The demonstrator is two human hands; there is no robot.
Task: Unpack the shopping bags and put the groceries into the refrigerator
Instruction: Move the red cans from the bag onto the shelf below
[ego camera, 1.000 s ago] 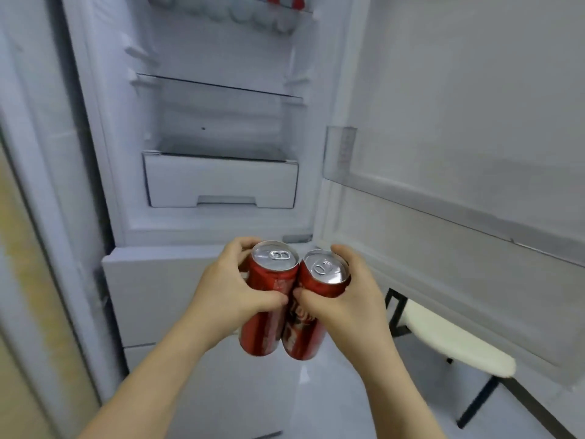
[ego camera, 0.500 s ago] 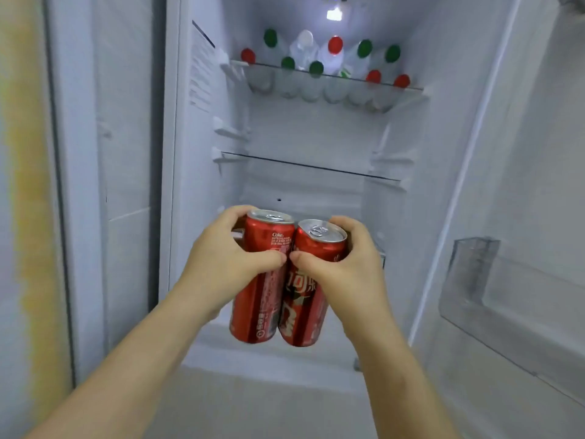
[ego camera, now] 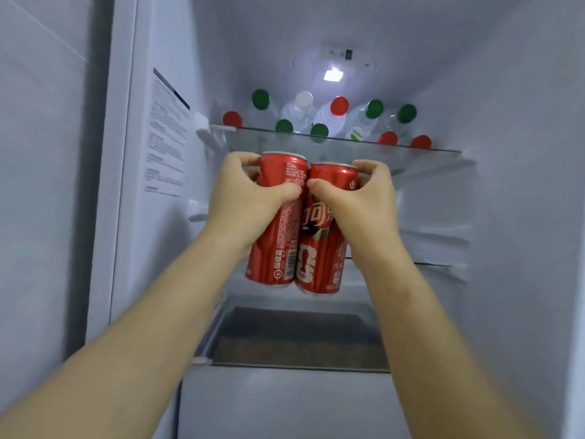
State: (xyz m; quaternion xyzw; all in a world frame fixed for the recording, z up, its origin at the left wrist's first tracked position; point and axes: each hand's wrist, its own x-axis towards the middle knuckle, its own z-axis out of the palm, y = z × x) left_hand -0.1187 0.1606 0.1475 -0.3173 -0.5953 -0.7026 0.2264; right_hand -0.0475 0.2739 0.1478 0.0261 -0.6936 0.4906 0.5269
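Two tall red cola cans are held upright and side by side inside the open refrigerator (ego camera: 164,217). My left hand (ego camera: 243,198) grips the left can (ego camera: 278,248) near its top. My right hand (ego camera: 361,201) grips the right can (ego camera: 319,248) the same way. The cans touch each other and hang in the air just below the front edge of the top glass shelf (ego camera: 411,147).
Several water bottles (ego camera: 300,112) with red, green and white caps lie on the top glass shelf under the fridge lamp (ego camera: 332,74). A lower glass shelf (ego camera: 433,264) shows to the right of the cans. The crisper drawer (ego camera: 300,340) sits below them.
Both hands have lifted the two cans from waist height up into the fridge compartment, to just below the top shelf. My view has tilted upward.
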